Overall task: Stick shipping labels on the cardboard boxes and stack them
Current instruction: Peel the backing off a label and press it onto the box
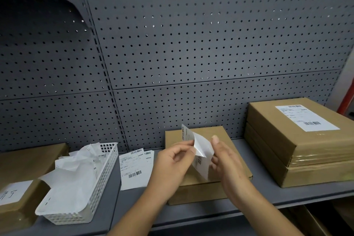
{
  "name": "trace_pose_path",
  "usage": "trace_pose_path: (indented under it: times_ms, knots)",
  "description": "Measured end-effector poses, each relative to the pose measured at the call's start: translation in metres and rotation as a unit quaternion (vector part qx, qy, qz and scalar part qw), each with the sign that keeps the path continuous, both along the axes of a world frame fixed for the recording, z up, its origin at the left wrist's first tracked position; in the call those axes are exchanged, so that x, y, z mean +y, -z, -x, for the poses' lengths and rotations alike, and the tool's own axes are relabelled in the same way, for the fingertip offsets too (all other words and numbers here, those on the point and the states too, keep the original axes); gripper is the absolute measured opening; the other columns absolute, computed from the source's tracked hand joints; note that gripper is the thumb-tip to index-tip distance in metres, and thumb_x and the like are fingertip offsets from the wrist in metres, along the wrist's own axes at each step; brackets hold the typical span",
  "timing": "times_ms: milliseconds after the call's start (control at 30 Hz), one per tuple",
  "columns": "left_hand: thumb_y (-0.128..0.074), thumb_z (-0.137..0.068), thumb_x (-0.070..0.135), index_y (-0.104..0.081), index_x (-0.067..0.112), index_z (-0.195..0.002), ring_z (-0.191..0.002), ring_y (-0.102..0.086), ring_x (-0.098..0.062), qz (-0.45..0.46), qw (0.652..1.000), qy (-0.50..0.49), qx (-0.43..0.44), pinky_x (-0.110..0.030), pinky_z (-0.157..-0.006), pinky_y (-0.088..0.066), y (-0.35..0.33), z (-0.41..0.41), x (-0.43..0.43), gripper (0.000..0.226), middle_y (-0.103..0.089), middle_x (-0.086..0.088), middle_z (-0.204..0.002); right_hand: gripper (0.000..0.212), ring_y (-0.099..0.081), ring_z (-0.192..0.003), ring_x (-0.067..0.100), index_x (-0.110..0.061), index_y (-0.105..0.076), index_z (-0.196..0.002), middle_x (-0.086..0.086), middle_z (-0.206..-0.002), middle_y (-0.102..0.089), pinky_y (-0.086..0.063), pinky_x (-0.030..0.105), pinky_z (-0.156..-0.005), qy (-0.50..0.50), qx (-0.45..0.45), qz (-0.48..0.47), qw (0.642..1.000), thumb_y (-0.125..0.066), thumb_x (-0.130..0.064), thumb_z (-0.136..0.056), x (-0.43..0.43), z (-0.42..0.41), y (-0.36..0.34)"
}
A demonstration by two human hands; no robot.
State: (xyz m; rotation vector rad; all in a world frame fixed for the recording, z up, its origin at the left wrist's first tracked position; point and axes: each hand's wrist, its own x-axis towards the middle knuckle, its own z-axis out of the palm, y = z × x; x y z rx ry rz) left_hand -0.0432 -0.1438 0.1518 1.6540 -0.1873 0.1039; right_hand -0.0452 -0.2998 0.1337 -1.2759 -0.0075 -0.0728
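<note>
A flat cardboard box lies on the grey shelf in front of me, its top bare. Above it my left hand pinches a white shipping label with barcodes. My right hand pinches the glossy backing sheet, which curls away from the label. At the right stands a stack of two cardboard boxes; the top one carries a stuck label. Loose labels lie on the shelf left of my hands.
A white perforated basket at the left holds crumpled backing papers. More cardboard boxes sit at the far left, one with a handwritten white sheet. A grey pegboard backs the shelf. A lower shelf shows below right.
</note>
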Motion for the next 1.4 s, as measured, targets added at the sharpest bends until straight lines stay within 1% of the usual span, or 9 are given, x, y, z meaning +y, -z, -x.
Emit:
trace_pose_path:
  times_ms: [133,200,400,500,700,867,967,1133,1400]
  knots:
    - [-0.070,-0.096,0.010,-0.081,0.011,-0.091,-0.104,-0.072,0.001,0.000,1.000,-0.005,-0.008,-0.015,-0.089,-0.054,0.000,-0.001,0.000,0.013,-0.076,0.016,-0.117,0.038,-0.066,-0.080,0.015,-0.007,-0.070,-0.104,0.000,-0.085,-0.073,-0.051,0.028,-0.074,0.028,-0.011,0.024,0.999,-0.081,-0.037,-0.084,-0.001,0.001,0.003]
    - [-0.068,-0.096,0.007,-0.080,0.008,-0.089,-0.104,-0.072,0.002,0.003,1.000,-0.003,-0.003,-0.015,-0.088,-0.055,0.000,0.000,0.001,0.014,-0.076,0.019,-0.116,0.034,-0.064,-0.084,0.024,-0.006,-0.068,-0.100,0.009,-0.091,-0.072,-0.050,0.037,-0.080,-0.008,0.012,-0.005,1.000,-0.084,-0.032,-0.084,-0.004,-0.001,0.004]
    - [-0.049,-0.104,0.003,-0.064,0.007,-0.083,-0.106,-0.074,-0.016,0.089,0.995,0.006,0.037,-0.031,-0.086,-0.062,0.002,-0.002,0.009,0.026,-0.077,0.002,-0.117,0.020,-0.070,-0.083,0.024,-0.010,-0.054,-0.104,0.017,-0.104,-0.074,-0.054,0.032,-0.063,-0.027,0.067,-0.087,0.994,-0.068,-0.021,-0.095,-0.015,-0.007,0.005]
    - [-0.041,-0.106,0.004,-0.053,0.007,-0.084,-0.098,-0.073,-0.020,0.173,0.981,0.032,0.079,-0.032,-0.079,-0.061,0.005,-0.005,0.016,0.025,-0.078,-0.003,-0.102,0.026,-0.070,-0.099,0.032,-0.011,-0.058,-0.114,0.017,-0.116,-0.074,-0.057,0.040,-0.071,0.001,0.097,-0.116,0.989,-0.067,-0.025,-0.095,-0.021,-0.013,0.007]
    - [-0.057,-0.090,0.025,-0.053,0.013,-0.085,-0.094,-0.073,-0.021,0.320,0.935,0.071,0.134,-0.036,-0.077,-0.061,0.015,-0.010,0.031,0.014,-0.074,-0.009,-0.097,0.013,-0.075,-0.091,0.022,-0.011,-0.058,-0.105,0.013,-0.110,-0.077,-0.062,0.032,-0.067,0.025,0.108,-0.164,0.980,-0.065,-0.018,-0.097,-0.033,-0.017,0.005]
    - [-0.033,-0.106,0.054,-0.062,0.008,-0.123,-0.115,-0.071,-0.029,0.314,0.932,0.068,0.170,-0.048,-0.095,-0.055,0.021,-0.003,0.019,0.057,-0.073,-0.017,-0.125,0.013,-0.075,-0.083,0.017,-0.013,-0.064,-0.105,0.003,-0.097,-0.080,-0.058,0.035,-0.068,0.053,0.062,-0.064,0.995,-0.066,-0.024,-0.097,-0.023,-0.011,0.000]
    - [-0.049,-0.102,0.054,-0.060,0.017,-0.136,-0.122,-0.069,-0.026,0.284,0.944,0.072,0.153,-0.051,-0.101,-0.054,0.019,0.005,0.010,0.052,-0.072,-0.009,-0.131,0.020,-0.073,-0.084,0.019,-0.010,-0.063,-0.111,0.005,-0.095,-0.079,-0.055,0.037,-0.070,0.067,0.016,-0.020,0.997,-0.066,-0.025,-0.098,-0.015,-0.007,-0.004]
    - [-0.065,-0.100,0.016,-0.065,0.015,-0.128,-0.116,-0.072,-0.022,0.210,0.969,0.023,0.124,-0.045,-0.095,-0.060,0.025,0.006,0.005,0.028,-0.075,-0.006,-0.125,0.027,-0.073,-0.083,0.020,-0.002,-0.058,-0.111,0.012,-0.092,-0.078,-0.052,0.042,-0.076,0.079,-0.031,0.029,0.996,-0.065,-0.025,-0.098,-0.011,-0.004,-0.006]
    - [-0.072,-0.094,0.015,-0.070,0.007,-0.116,-0.106,-0.076,-0.021,0.197,0.968,-0.054,0.142,-0.034,-0.082,-0.064,0.028,-0.004,0.042,0.024,-0.079,-0.008,-0.113,0.023,-0.078,-0.094,0.027,-0.005,-0.073,-0.112,0.015,-0.106,-0.080,-0.057,0.041,-0.087,0.094,0.038,-0.037,0.994,-0.064,-0.021,-0.100,-0.039,-0.011,-0.006]
